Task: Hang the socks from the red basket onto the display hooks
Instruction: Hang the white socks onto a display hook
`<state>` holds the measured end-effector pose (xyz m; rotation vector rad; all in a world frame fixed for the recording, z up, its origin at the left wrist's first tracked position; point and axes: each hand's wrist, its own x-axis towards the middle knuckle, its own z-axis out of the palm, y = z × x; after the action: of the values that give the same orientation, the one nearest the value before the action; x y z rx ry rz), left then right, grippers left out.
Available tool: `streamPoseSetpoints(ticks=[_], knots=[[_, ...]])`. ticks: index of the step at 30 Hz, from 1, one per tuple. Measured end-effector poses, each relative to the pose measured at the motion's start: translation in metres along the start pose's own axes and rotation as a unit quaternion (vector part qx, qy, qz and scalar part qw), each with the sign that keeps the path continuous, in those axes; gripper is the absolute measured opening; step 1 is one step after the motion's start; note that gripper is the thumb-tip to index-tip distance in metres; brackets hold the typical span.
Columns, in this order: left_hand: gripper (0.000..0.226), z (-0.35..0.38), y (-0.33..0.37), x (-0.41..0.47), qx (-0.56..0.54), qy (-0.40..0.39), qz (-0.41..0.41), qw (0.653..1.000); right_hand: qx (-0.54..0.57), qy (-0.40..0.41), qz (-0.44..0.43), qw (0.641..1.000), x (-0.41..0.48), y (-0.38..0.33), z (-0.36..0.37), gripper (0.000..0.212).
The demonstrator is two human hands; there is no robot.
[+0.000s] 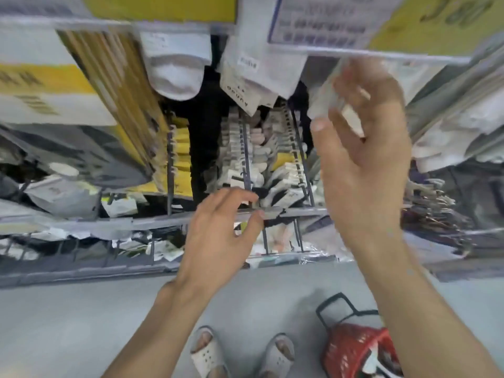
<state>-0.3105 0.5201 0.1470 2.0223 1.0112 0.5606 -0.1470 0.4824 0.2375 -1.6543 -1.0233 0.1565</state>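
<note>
While blur smears the sock pack (324, 100), right hand (365, 162) clamps it; left hand (218, 233) spread.

Grey floor (81, 323) under red basket (351, 347)

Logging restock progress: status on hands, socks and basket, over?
Left hand open, empty, by shelf rail. Right hand raised at white sock pack, grip blurred. Red basket on floor. No visible obstruction.
</note>
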Motion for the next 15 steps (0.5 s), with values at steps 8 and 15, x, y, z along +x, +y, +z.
streamPoseSetpoints(ticks=[8,15], knots=[[0.005,0.104,0.025,-0.097,0.006,-0.223,-0.015,0.975,-0.012,-0.103,0.298,0.949,-0.257,0.045,-0.062,0.044],[0.011,0.256,0.048,-0.209,0.055,-0.474,-0.106,0.872,-0.121,-0.213,0.428,0.870,-0.391,0.117,-0.201,0.042]])
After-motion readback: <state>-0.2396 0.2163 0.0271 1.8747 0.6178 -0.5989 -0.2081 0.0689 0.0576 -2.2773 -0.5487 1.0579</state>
